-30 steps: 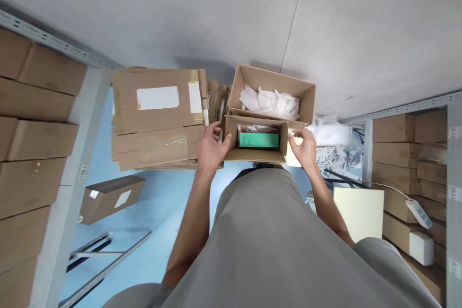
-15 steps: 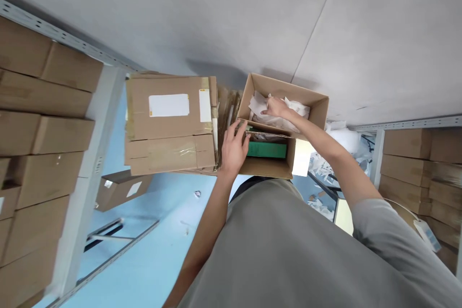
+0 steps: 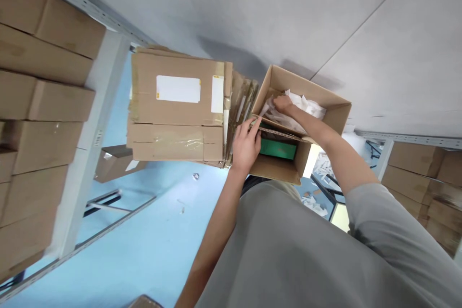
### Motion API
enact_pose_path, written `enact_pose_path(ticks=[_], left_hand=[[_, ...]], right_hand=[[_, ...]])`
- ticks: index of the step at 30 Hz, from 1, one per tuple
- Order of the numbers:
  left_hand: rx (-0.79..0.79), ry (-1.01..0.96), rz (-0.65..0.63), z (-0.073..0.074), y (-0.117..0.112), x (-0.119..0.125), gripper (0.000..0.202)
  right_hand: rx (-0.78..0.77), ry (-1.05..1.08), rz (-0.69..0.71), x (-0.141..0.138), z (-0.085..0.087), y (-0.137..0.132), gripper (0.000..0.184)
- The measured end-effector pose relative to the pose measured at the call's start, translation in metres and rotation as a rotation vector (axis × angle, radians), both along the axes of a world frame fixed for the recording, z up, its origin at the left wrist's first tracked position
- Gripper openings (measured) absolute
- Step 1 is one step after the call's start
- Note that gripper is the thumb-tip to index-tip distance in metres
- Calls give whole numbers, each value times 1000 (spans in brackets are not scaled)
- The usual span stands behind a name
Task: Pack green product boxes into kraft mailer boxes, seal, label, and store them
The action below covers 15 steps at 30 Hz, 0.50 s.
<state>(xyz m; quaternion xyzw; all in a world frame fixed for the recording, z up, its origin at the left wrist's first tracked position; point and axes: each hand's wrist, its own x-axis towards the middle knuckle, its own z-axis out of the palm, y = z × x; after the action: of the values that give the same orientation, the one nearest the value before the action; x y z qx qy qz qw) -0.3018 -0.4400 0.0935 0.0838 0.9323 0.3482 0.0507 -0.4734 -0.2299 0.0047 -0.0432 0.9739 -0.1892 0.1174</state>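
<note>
Reaching into an open cardboard box (image 3: pixel 335 113), my right hand (image 3: pixel 283 104) is closed among crumpled white paper (image 3: pixel 306 106) and seems to grip some of it; its fingertips are partly hidden. My left hand (image 3: pixel 246 147) is open, its fingers extended over the left corner where this box meets a second open box (image 3: pixel 274 168) nearer my body. Inside that nearer box a flat green box (image 3: pixel 277 148) lies against the far side, partly covered by the flaps.
Left of the boxes is a stack of flattened cartons (image 3: pixel 176 142) with white labels. Shelves of closed cartons (image 3: pixel 50 147) stand at far left and more cartons (image 3: pixel 415 163) at right. Paper scraps (image 3: pixel 315 204) lie low on the right, and a carton (image 3: pixel 117 161) sits below left.
The view has shifted, so the boxes and cartons sit differently in the picture. My right hand has pushed deeper toward the box's left end, its fingers curled more. My left hand stays at the corner.
</note>
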Motion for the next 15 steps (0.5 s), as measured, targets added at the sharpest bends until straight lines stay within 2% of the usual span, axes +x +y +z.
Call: enact_pose_path(ticks=[2, 4, 8, 12, 15], left_hand=[[5, 4, -6, 1, 0, -2, 55], [15, 7, -12, 2, 0, -3, 55], [50, 18, -22, 1, -2, -3, 56], [76, 36, -37, -2, -3, -3, 57], [87, 43, -48, -4, -3, -3, 57]], right_hand=[[61, -103, 43, -3, 14, 11, 47], [112, -173, 70, -4, 35, 26, 37], [154, -110, 29, 12, 97, 54, 16], [135, 130, -147, 69, 168, 68, 20], [-54, 323, -286, 134, 206, 63, 27]])
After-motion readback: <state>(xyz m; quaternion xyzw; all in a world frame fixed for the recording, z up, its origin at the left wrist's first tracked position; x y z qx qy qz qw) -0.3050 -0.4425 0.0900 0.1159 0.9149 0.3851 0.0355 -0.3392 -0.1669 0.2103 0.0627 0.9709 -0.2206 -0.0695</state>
